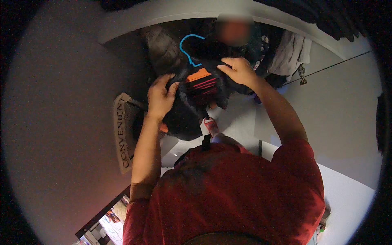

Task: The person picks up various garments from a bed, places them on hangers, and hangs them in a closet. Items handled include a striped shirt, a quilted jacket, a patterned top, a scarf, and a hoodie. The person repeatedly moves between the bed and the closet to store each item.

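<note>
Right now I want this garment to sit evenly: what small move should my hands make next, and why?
Probably level the two sides of the dark garment about the blue hanger: the left hand and the right hand grip opposite sides, the right one higher in the picture, with an orange panel showing between them.

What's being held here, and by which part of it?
A dark garment with a blue hanger: the left hand and right hand grip the garment's upper edges, one each side.
</note>
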The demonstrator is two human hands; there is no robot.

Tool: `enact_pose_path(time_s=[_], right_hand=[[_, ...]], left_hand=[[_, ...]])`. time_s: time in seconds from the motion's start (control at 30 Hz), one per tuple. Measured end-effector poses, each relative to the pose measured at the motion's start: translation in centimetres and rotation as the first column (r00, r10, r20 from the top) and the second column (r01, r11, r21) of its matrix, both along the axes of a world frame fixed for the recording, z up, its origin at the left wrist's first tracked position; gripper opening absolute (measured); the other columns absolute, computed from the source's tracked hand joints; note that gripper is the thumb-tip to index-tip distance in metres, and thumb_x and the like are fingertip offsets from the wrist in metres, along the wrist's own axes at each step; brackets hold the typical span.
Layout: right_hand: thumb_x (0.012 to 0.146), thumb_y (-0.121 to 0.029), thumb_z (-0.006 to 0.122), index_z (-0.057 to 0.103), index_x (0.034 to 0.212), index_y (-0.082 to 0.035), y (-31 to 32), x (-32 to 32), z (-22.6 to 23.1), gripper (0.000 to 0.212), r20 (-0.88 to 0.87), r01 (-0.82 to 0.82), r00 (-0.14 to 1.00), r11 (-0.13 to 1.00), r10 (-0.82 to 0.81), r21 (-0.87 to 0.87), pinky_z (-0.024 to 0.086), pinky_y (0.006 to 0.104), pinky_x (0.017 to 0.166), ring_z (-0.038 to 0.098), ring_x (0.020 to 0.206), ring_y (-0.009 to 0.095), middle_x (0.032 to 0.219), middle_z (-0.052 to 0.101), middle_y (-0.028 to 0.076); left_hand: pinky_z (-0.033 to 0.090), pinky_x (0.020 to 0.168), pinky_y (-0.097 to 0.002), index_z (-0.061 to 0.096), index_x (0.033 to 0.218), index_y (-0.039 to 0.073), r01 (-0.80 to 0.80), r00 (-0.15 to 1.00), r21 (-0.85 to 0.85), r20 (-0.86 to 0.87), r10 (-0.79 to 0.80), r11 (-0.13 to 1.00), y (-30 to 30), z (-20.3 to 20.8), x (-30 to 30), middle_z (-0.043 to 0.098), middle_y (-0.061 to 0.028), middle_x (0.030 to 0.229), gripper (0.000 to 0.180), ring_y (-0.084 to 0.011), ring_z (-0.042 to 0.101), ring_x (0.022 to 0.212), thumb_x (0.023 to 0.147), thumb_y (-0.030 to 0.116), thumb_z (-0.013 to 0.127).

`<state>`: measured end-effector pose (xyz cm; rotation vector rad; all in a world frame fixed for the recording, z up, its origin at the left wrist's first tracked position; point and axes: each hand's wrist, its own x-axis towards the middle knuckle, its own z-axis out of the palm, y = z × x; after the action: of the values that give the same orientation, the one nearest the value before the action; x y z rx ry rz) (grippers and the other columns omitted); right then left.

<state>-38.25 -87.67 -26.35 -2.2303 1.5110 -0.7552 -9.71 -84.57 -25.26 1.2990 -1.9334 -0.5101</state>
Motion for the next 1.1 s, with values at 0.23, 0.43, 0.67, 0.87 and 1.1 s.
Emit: enact_pose_path(time_s=[0.23,0.43,0.67,0.87,1.1], right_hand=[[0.081,-0.026,0.064,0.060,0.085,-0.003,1.8,-0.8,1.6,0.024,0.014,0.099,0.995,0.995,-0.099,-0.022,0.043,0.0350,0.054,0.056,0.060,0.030,0.072,0.059,0.017],[0.080,-0.022,0.065,0.062,0.088,-0.002,3.6,-1.4,4.2,0.022,0.079,0.187,0.981,0.968,-0.176,-0.168,0.045,0.0328,0.059,0.060,0.066,0.029,0.076,0.060,0.017],[0.079,-0.034,0.064,0.064,0.085,-0.004,4.4,-3.9,4.9,0.030,0.162,0.278,0.954,0.947,-0.252,-0.163,0.047,0.0360,0.062,0.061,0.070,0.032,0.076,0.062,0.016],[0.075,-0.033,0.070,0.065,0.089,0.002,4.8,-5.3,4.3,0.037,0.284,0.342,0.912,0.931,-0.296,-0.126,0.048,0.0320,0.064,0.064,0.071,0.027,0.080,0.064,0.018],[0.077,-0.033,0.068,0.063,0.086,0.003,4.6,-4.4,6.0,0.038,0.149,0.245,0.962,0.964,-0.229,-0.101,0.046,0.0325,0.063,0.060,0.066,0.026,0.075,0.061,0.019]], left_hand=[[0.046,0.072,-0.0331,0.059,0.093,-0.001,-0.005,0.999,-0.015,-0.035,0.005,1.000,-0.4,0.0,-1.1,0.061,-0.0170,0.091,0.023,-0.0304,0.060,0.082,0.078,0.014,0.067],[0.045,0.071,-0.0357,0.060,0.089,-0.001,0.063,0.994,-0.125,-0.084,-0.074,0.990,-1.3,2.3,-1.8,0.059,-0.0173,0.085,0.023,-0.0344,0.058,0.081,0.078,0.017,0.067],[0.045,0.068,-0.0364,0.060,0.098,-0.001,0.125,0.992,-0.124,0.048,-0.120,0.984,-2.8,3.2,-0.2,0.060,-0.0173,0.087,0.035,-0.0328,0.058,0.077,0.074,0.020,0.071],[0.047,0.072,-0.0379,0.058,0.103,-0.001,-0.013,0.995,-0.119,0.096,0.024,0.993,-2.9,2.4,0.3,0.060,-0.0184,0.096,0.036,-0.0335,0.059,0.081,0.074,0.017,0.069],[0.046,0.075,-0.0392,0.057,0.107,0.003,-0.214,0.974,-0.160,0.035,0.223,0.963,-3.1,1.2,0.8,0.059,-0.0180,0.101,0.035,-0.0342,0.059,0.085,0.075,0.014,0.066]])
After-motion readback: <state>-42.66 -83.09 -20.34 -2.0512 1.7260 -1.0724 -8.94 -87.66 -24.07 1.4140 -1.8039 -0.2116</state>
